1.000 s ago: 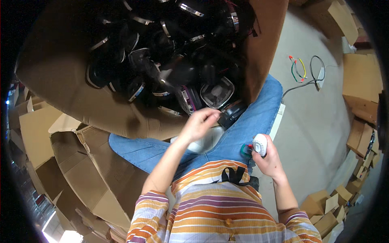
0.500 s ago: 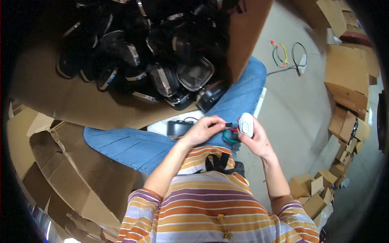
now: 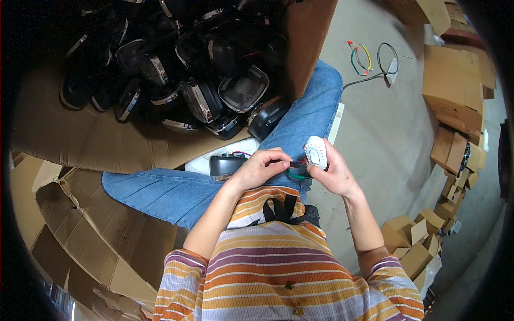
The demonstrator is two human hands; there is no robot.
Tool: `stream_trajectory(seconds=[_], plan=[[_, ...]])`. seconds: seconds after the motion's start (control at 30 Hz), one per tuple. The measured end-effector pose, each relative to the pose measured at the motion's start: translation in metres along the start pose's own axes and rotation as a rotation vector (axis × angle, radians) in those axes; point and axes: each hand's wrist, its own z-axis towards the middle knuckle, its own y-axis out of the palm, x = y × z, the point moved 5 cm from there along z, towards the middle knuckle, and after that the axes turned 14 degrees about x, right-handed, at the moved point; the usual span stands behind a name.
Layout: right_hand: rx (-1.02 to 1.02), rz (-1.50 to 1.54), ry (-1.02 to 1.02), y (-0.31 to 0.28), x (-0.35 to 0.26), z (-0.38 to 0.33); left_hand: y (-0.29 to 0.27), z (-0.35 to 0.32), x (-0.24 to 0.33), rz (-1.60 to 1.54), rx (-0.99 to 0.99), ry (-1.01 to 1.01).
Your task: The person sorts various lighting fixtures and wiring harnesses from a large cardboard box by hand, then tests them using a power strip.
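Above my lap, my right hand [image 3: 338,174] is closed around a white oval plastic device [image 3: 316,151] with a ribbed face. My left hand [image 3: 261,169] pinches a small black connector [image 3: 296,163] between thumb and index finger, close beside the right fingers. A green wire [image 3: 297,175] loops below the connector, and red wire shows partly behind the white device. Left of my left hand, a dark grey square-edged housing [image 3: 222,165] lies on a white padded surface [image 3: 199,163], with a thin reddish-purple wire [image 3: 242,153] coming from it.
A large cardboard box [image 3: 75,142] ahead holds many black housings [image 3: 243,88] with shiny rims. Loose coloured wires [image 3: 368,56] and a black cable [image 3: 379,58] lie on the floor at right. More cardboard boxes [image 3: 452,88] line the right side; opened cardboard [image 3: 101,224] leans at left.
The view has shifted slightly, so the big box sits further left. My hands have drawn a little closer together, and the white device has tilted.
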Motion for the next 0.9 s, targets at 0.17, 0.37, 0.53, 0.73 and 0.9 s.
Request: stream_trajectory(seconds=[0.17,0.37,0.53,0.73,0.9], plan=[[0.015,0.015,-0.011,-0.001,-0.006,0.000,-0.002,0.001,0.005,-0.013,0.038,0.058],[0.009,-0.079,-0.014,0.008,-0.012,0.000,-0.004,-0.002,0.009,0.016,0.026,0.046],[0.038,-0.147,-0.048,0.013,-0.019,0.004,-0.010,0.003,0.014,0.068,0.007,0.156],[0.043,0.072,0.085,0.015,-0.015,0.030,-0.027,0.026,0.023,0.114,-0.028,0.110],[0.141,0.204,0.190,0.018,-0.009,0.040,-0.035,0.039,0.024,0.179,-0.044,0.130]])
